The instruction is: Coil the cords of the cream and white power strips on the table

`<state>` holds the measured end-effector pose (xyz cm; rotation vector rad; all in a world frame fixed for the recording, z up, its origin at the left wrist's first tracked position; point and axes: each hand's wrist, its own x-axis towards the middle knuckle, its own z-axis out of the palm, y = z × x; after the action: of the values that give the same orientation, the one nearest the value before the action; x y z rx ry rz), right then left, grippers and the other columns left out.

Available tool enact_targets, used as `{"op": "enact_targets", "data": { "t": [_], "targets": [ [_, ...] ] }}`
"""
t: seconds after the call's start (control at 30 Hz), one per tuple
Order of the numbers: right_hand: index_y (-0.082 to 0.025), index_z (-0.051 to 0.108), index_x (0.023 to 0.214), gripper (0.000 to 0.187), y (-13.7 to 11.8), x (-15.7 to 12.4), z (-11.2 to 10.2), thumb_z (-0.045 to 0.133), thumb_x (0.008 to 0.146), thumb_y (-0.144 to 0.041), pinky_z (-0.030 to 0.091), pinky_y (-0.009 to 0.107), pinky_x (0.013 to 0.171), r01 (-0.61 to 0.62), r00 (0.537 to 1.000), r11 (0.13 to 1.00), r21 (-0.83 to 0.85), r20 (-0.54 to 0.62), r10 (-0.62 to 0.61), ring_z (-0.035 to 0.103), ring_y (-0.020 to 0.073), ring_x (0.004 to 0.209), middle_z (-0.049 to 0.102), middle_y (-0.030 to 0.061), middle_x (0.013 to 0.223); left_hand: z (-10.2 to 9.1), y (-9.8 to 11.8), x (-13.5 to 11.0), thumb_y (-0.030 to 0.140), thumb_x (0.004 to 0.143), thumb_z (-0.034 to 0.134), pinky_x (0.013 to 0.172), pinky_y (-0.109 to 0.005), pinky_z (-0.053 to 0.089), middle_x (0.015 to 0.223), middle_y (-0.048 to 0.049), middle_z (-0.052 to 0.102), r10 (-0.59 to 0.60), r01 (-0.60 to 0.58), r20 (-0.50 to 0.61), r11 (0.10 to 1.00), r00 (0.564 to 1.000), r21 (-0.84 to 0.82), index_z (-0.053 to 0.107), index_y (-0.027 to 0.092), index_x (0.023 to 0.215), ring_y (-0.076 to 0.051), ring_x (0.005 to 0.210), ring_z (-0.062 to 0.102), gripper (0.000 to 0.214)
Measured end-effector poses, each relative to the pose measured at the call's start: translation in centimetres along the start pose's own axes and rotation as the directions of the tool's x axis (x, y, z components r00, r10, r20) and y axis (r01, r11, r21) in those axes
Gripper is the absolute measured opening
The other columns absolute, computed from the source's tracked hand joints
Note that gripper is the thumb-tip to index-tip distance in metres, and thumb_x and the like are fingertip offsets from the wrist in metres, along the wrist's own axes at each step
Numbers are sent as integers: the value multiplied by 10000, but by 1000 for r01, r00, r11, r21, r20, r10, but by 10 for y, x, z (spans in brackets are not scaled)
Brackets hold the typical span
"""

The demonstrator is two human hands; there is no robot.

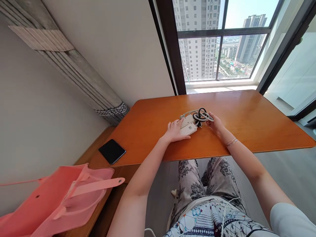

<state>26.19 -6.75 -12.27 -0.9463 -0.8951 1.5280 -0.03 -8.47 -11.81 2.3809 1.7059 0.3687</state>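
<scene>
Two long white blocks with cords, which look like power strips (189, 129), lie side by side on the wooden table; one bears a square printed code. My left hand (174, 131) wraps round their left end, fingers over the top and thumb along the near side. At their right end sits a coiled bundle of white and black cables (201, 115), partly over the blocks. The fingers of my right hand (215, 124) are closed on the right side of the white cable loops. The undersides of the blocks are hidden.
A black phone or small tablet (112, 151) lies at the left of the orange-brown table (259, 125). An open pink bag (74, 194) rests on a lower wooden surface at left. Beyond the table are a gathered curtain (81, 79) and a window (222, 33).
</scene>
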Motion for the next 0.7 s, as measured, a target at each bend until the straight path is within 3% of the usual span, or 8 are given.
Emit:
{"op": "enact_targets", "data": {
  "t": [0.1, 0.17, 0.23, 0.37, 0.57, 0.7],
  "targets": [
    [-214, 649, 955, 452, 7, -1, 1, 734, 741, -604, 341, 229, 505, 91, 995, 993, -80, -30, -93, 452, 81, 551, 640, -35, 732, 5, 14, 15, 605, 835, 633, 1208, -557, 260, 1546, -183, 422, 43, -63, -176, 991, 983, -114, 401, 222, 1530, -364, 1467, 373, 827],
    [-219, 647, 1005, 492, 9, -3, 1, 742, 722, -610, 321, 219, 490, 128, 989, 984, -120, -57, -136, 462, 80, 564, 632, -39, 744, 8, 29, 29, 480, 948, 501, 1192, -494, 330, 1506, -155, 486, 98, -171, -320, 963, 942, -209, 493, 216, 1453, -298, 1445, 421, 569],
    [-223, 646, 1044, 507, 10, -5, 1, 750, 715, -594, 317, 211, 487, 131, 989, 983, -128, -57, -139, 469, 79, 572, 636, -40, 759, 10, 43, 43, 350, 976, 435, 1176, -449, 373, 1462, -134, 543, 144, -269, -410, 926, 901, -266, 570, 208, 1363, -252, 1410, 468, 435],
    [-228, 659, 1070, 477, 11, -10, 0, 793, 697, -494, 351, 208, 517, 139, 990, 987, -80, -23, -141, 477, 74, 586, 662, -43, 794, 18, 62, 60, 206, 955, 392, 1143, -454, 417, 1371, -113, 634, 175, -318, -444, 908, 879, -271, 666, 204, 1166, -236, 1318, 557, 345],
    [-223, 700, 984, 287, 9, -12, 1, 783, 724, -313, 483, 231, 632, 86, 994, 985, 148, 48, -94, 604, 112, 706, 719, -20, 888, 24, 61, 51, 226, 970, 413, 1202, -562, 281, 1341, -92, 645, 137, -253, -458, 946, 879, -201, 646, 241, 1094, -270, 1345, 511, 264],
    [-212, 715, 916, 108, 7, -11, 2, 652, 872, -288, 529, 251, 669, -40, 997, 952, 302, 72, 19, 639, 133, 717, 736, -7, 839, 19, 58, 44, 259, 936, 485, 1073, -475, 417, 1174, -115, 643, 132, -245, -459, 950, 878, -195, 655, 221, 1059, -272, 1150, 562, 213]
  ]
}}
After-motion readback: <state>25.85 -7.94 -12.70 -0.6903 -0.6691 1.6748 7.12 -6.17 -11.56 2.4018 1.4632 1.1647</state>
